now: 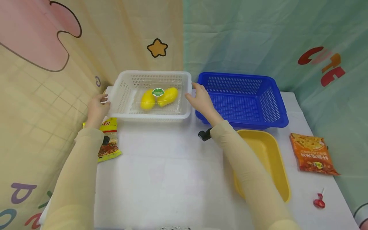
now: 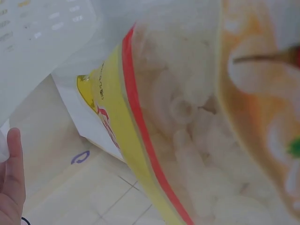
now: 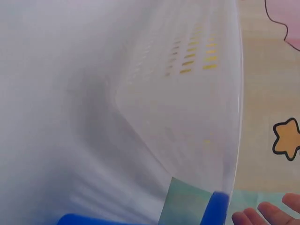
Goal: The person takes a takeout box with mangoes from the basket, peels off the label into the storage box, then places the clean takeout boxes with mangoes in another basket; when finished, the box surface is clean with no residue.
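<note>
White basket (image 1: 149,117), rigid perforated plastic with a rounded rim, sits level at the far edge of the white cloth (image 1: 161,172). Inside: clear film pack (image 1: 158,100) with two smooth, oval yellow fruits (image 1: 169,95). Left hand (image 1: 97,108) at its left end, fingers loosely bent; right hand (image 1: 203,100) at its right end, fingers slack and spread — neither wraps the rim, can't tell if they touch it. Blue mesh basket (image 1: 235,105) just right, smooth yellow tray (image 1: 267,153) nearer. Glossy yellow bag (image 1: 110,140) — clear window, red band — by the left wrist.
</note>
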The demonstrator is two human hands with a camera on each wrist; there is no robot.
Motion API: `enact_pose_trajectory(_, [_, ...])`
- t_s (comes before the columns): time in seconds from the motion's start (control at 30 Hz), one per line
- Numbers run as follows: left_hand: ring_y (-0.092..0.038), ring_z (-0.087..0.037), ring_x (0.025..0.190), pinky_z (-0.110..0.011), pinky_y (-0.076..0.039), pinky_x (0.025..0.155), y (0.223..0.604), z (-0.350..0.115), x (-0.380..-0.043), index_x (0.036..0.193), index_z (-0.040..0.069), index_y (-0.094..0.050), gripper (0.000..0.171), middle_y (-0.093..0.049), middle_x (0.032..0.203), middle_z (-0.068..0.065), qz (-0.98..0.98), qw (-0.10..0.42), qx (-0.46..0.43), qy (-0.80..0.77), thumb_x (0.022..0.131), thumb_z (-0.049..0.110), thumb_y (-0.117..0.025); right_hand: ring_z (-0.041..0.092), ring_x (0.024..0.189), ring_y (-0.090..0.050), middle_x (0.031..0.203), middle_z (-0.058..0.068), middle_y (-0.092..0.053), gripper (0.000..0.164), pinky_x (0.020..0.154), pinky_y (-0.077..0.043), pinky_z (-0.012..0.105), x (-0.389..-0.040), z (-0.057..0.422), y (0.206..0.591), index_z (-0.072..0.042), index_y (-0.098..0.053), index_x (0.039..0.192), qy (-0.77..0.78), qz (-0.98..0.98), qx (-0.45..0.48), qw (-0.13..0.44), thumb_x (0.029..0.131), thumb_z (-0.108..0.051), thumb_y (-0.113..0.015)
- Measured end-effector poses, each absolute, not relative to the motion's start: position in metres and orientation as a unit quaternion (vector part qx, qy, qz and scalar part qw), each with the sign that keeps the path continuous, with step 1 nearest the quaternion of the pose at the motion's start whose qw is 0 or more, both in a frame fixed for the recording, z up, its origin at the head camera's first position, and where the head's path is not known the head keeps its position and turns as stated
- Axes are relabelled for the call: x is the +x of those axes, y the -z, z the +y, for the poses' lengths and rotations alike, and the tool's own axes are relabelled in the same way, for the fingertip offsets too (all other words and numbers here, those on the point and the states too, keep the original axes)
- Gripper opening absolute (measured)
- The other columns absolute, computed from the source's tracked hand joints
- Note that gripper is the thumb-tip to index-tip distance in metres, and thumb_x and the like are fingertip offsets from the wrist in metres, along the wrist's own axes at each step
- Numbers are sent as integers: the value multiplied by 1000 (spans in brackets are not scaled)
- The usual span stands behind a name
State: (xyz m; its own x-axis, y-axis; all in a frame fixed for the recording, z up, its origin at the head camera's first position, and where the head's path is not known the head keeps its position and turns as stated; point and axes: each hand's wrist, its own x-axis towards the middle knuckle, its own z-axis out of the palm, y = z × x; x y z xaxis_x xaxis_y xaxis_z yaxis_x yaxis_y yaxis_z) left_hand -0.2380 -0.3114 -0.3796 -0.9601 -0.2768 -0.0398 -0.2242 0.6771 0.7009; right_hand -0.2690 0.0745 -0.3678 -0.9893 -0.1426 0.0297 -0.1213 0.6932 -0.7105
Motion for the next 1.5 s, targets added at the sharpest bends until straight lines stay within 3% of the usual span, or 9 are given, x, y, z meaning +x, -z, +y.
enact_pose_trajectory(0.13, [-49, -43, 127, -43, -46, 102, 380, -315, -239, 146, -4, -42, 49, -51, 139, -31, -917, 28, 141, 373, 99, 11, -47, 31, 126, -53, 145, 15, -49, 58, 103, -48, 42, -270, 56, 367, -7, -41, 148, 419, 905, -66, 33, 98, -33, -57])
enact_pose_trajectory(0.3, [-46, -46, 126, -51, -42, 105, 378, -319, -243, 146, -6, -40, 50, -48, 139, -35, -924, -1, 138, 357, 100, 13, -46, 32, 138, -44, 152, 19, -42, 65, 113, -39, 44, -270, 33, 364, -4, -32, 151, 459, 883, -10, 101, 98, -35, -56])
enact_pose_trajectory(0.5, [-44, -41, 120, -45, -44, 98, 379, -322, -247, 150, -2, -35, 54, -44, 140, -33, -921, -41, 148, 357, 102, 21, -45, 30, 150, -23, 164, 13, -20, 76, 121, -24, 48, -271, 16, 361, -7, -14, 158, 525, 830, 60, 180, 101, -42, -50])
enact_pose_trajectory(0.73, [-43, -36, 122, -39, -43, 97, 381, -325, -250, 153, 4, -31, 56, -39, 148, -30, -904, -58, 166, 390, 103, 26, -44, 27, 153, -14, 166, 11, -11, 77, 124, -15, 41, -281, 4, 372, -7, -7, 158, 593, 772, 137, 182, 101, -35, -50])
enact_pose_trajectory(0.83, [-43, -35, 122, -35, -42, 95, 382, -325, -250, 153, 5, -32, 55, -39, 148, -30, -900, -56, 170, 398, 103, 25, -44, 27, 150, -22, 164, 12, -19, 76, 123, -21, 40, -284, -2, 381, -7, -12, 158, 611, 753, 160, 182, 99, -32, -52])
enact_pose_trajectory(0.97, [-43, -35, 121, -31, -43, 90, 383, -326, -249, 152, 4, -33, 55, -40, 146, -30, -901, -55, 169, 395, 103, 26, -44, 30, 140, -39, 155, 13, -36, 67, 112, -39, 45, -288, -8, 392, -4, -27, 153, 616, 737, 190, 203, 98, -30, -55])
enact_pose_trajectory(1.07, [-44, -35, 120, -28, -43, 87, 385, -326, -248, 152, 4, -33, 55, -41, 145, -31, -903, -53, 169, 390, 103, 28, -44, 33, 134, -45, 151, 15, -40, 65, 104, -47, 45, -289, -9, 396, -1, -30, 151, 621, 727, 199, 217, 98, -26, -57])
enact_pose_trajectory(1.27, [-43, -34, 122, -33, -44, 94, 385, -321, -247, 152, 6, -34, 55, -41, 147, -29, -901, -48, 177, 394, 103, 27, -43, 26, 115, -59, 139, 15, -51, 63, 87, -57, 30, -284, -9, 394, 0, -37, 146, 599, 755, 178, 197, 94, -23, -65])
enact_pose_trajectory(1.5, [-44, -32, 117, -26, -42, 87, 387, -322, -248, 152, 5, -35, 54, -41, 146, -28, -899, -35, 183, 396, 103, 27, -44, 24, 97, -68, 140, 14, -53, 75, 72, -59, 27, -277, -6, 377, -5, -36, 150, 557, 802, 157, 147, 89, -29, -72])
